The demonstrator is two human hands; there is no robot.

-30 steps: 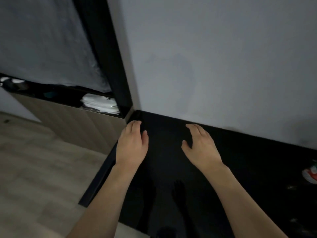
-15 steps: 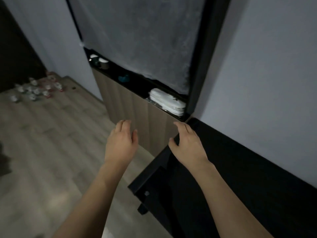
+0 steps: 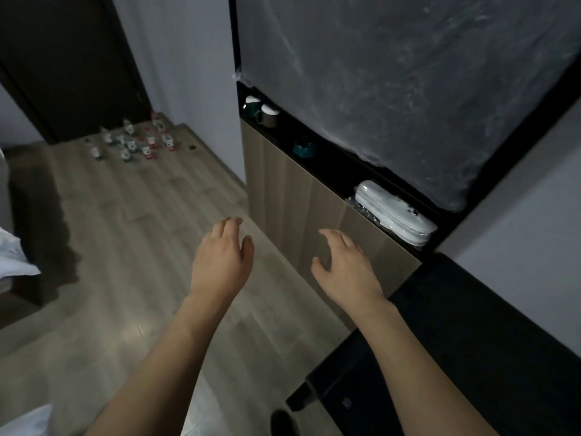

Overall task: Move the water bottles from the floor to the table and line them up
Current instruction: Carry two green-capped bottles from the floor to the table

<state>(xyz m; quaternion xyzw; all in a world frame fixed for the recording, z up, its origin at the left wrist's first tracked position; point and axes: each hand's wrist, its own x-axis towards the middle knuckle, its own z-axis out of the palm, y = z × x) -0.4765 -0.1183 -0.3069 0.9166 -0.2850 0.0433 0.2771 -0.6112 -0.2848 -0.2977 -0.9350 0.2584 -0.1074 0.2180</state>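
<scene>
Pale wood-grain floor (image 3: 132, 247) carries the bottles (image 3: 135, 140), a loose cluster of small clear plastic ones with red and green labels, far off by the dark door (image 3: 63, 58), well apart from me. My left hand (image 3: 221, 262) and right hand (image 3: 344, 269) hang out front, fingers relaxed and spread, gripping nothing, I judge ready for a pickup. Glossy black worktop (image 3: 471, 341) sits at my right, beside a cabinet (image 3: 314, 215) with wood-look panels
</scene>
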